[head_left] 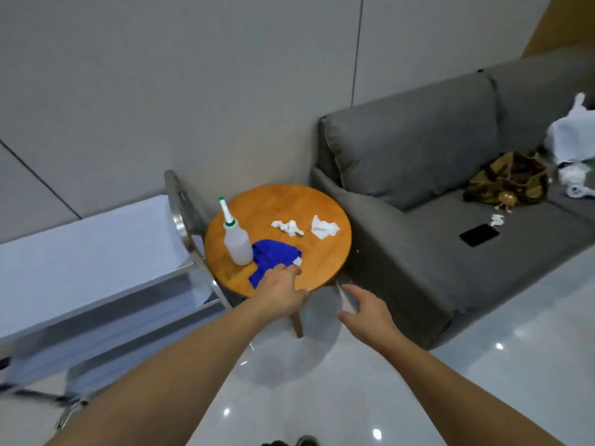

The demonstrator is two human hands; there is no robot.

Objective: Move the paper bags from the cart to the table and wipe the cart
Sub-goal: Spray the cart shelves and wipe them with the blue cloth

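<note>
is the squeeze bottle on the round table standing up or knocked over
Upright. The squeeze bottle stands on its base on the round table, its green-tipped nozzle pointing up, beside the blue cloth.
</note>
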